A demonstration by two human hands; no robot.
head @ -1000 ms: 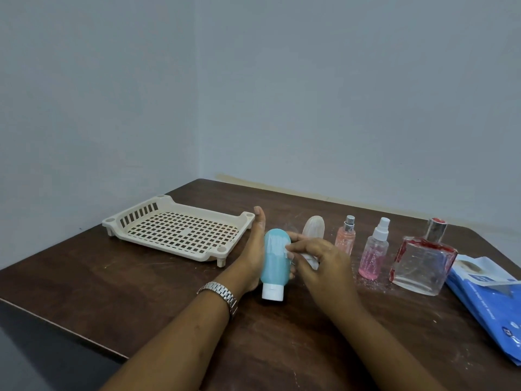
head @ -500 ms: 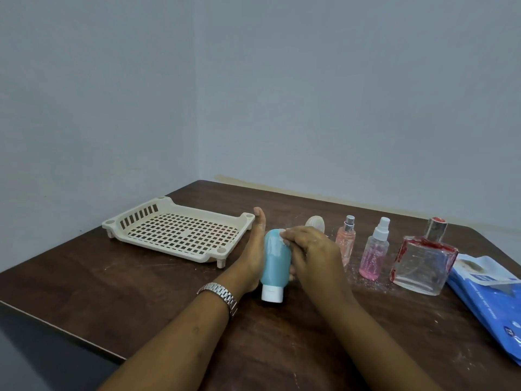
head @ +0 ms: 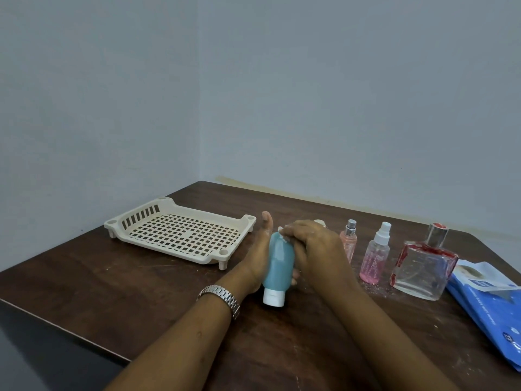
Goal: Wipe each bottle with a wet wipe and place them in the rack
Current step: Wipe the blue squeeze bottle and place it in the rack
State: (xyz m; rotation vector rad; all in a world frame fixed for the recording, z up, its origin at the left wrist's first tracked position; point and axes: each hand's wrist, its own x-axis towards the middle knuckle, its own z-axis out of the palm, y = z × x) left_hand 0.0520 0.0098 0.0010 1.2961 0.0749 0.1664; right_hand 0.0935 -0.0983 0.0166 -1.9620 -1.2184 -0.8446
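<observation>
Wiping teal bottle [head: 279,258], mid-table, cap end pointing to 6 o'clock toward the person, not yet in the rack. Left hand [head: 258,259] cradles it from the 9 o'clock side: thumb straight up, fingertips curled under the body, so it grips the bottle. Right hand [head: 313,249] is curled over the far end from the 3 o'clock side, pinching a wet wipe [head: 282,232]; only a white scrap of it shows at the knuckles.

Rack [head: 180,235] sits at 10 o'clock of the bottle, nothing in it. At 2 to 3 o'clock stand a small pink sprayer [head: 349,245], a taller pink sprayer [head: 376,259] and a square glass bottle [head: 423,268], none touched. Wipes pack [head: 492,303] lies at 4 o'clock near the table [head: 141,292] edge. A pale item behind the right hand is too hidden to name.

To do the step well, probably: drag the wipe the full length down to the white cap [head: 273,297], roll the bottle in the left palm so the underside gets covered, and hold firmly, since wet plastic likely slips. Right elbow should stay low and close; the sprayers just beside it look tippy.
</observation>
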